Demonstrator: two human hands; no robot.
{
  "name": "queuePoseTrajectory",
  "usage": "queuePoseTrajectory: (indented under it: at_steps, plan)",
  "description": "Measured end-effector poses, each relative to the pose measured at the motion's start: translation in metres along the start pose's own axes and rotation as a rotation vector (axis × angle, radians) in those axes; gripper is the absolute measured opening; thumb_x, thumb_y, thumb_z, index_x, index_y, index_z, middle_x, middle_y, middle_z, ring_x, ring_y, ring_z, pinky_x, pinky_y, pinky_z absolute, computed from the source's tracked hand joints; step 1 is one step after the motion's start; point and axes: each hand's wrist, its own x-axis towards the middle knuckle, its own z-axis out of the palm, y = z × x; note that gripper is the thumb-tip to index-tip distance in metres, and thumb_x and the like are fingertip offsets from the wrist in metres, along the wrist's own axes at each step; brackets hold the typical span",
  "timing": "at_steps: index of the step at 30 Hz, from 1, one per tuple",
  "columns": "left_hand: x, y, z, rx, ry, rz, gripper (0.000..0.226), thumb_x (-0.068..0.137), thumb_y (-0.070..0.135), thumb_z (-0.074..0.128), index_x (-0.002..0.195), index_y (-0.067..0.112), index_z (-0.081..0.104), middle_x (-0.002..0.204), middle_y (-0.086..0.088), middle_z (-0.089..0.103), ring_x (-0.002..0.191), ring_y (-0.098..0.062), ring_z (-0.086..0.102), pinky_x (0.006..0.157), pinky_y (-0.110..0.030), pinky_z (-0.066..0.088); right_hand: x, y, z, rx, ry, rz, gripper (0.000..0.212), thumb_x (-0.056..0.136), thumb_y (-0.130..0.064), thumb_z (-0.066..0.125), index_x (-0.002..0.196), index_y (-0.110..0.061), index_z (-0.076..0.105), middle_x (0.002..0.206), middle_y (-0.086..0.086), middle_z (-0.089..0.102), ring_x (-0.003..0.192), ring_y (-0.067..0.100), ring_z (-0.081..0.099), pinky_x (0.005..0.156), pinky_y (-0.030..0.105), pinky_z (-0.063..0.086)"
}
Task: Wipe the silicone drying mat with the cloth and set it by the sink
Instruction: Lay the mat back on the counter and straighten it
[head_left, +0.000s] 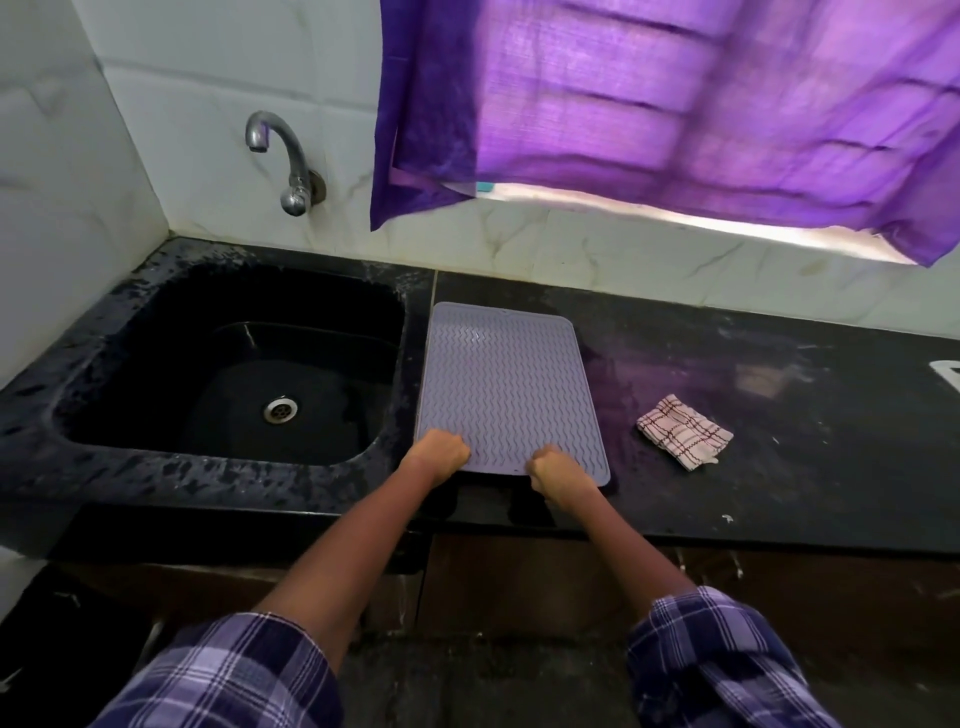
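Note:
A lilac silicone drying mat (506, 384) with a wavy ribbed surface lies flat on the black counter, its left edge right beside the sink (228, 358). My left hand (440, 451) grips the mat's near left corner with curled fingers. My right hand (556, 467) grips the near edge a little right of the middle. A folded white cloth (684, 430) with dark checks lies on the counter to the right of the mat, apart from both hands.
A black counter (779, 457) runs to the right, with a white object (948, 371) at its far right edge. A metal tap (283, 156) sticks out of the tiled wall above the sink. A purple curtain (675, 104) hangs over the window behind.

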Motion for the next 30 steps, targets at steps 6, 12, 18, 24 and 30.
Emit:
queuePoseTrajectory:
  at_steps: [6,12,18,24,30]
  plan:
    - [-0.007,0.002,0.004,-0.002,0.016,0.013,0.030,0.094,-0.005,0.044,0.119,0.003,0.060,0.122,-0.014,0.062,0.113,-0.029,0.061,0.092,-0.039,0.051,-0.004,-0.002,0.006,-0.007,0.007,-0.020,0.025,0.095,-0.004,0.040,0.109,0.001,0.061,0.118,0.016,0.058,0.115,0.026,0.048,0.094,0.032,0.043]
    - [-0.011,0.002,0.000,0.000,0.031,0.012,0.030,0.095,-0.005,0.043,0.117,0.004,0.061,0.121,-0.012,0.063,0.111,-0.027,0.062,0.091,-0.037,0.051,-0.005,-0.003,0.005,-0.008,0.003,-0.017,0.024,0.094,-0.004,0.041,0.106,0.002,0.062,0.117,0.016,0.057,0.114,0.026,0.049,0.094,0.033,0.043]
    - [-0.013,0.008,-0.008,-0.008,0.027,-0.001,0.029,0.093,-0.007,0.045,0.113,0.004,0.063,0.116,-0.011,0.066,0.108,-0.027,0.064,0.088,-0.038,0.052,-0.006,0.001,0.006,-0.029,0.003,-0.028,0.022,0.093,-0.003,0.043,0.104,0.001,0.062,0.115,0.016,0.057,0.114,0.026,0.049,0.093,0.034,0.044]
    - [-0.016,0.012,-0.008,0.004,0.041,-0.009,0.029,0.094,-0.005,0.044,0.115,0.004,0.062,0.118,-0.010,0.065,0.110,-0.027,0.063,0.090,-0.037,0.050,-0.007,0.001,0.010,-0.058,0.009,-0.043,0.021,0.093,-0.003,0.044,0.105,0.001,0.062,0.116,0.015,0.058,0.114,0.026,0.049,0.094,0.033,0.044]
    - [-0.018,0.015,-0.010,0.002,0.035,-0.019,0.030,0.094,-0.005,0.045,0.117,0.005,0.061,0.121,-0.010,0.064,0.112,-0.026,0.063,0.091,-0.036,0.050,-0.009,0.001,0.007,-0.056,-0.012,-0.040,0.023,0.093,-0.003,0.043,0.106,0.002,0.061,0.118,0.016,0.057,0.113,0.026,0.051,0.094,0.034,0.044]
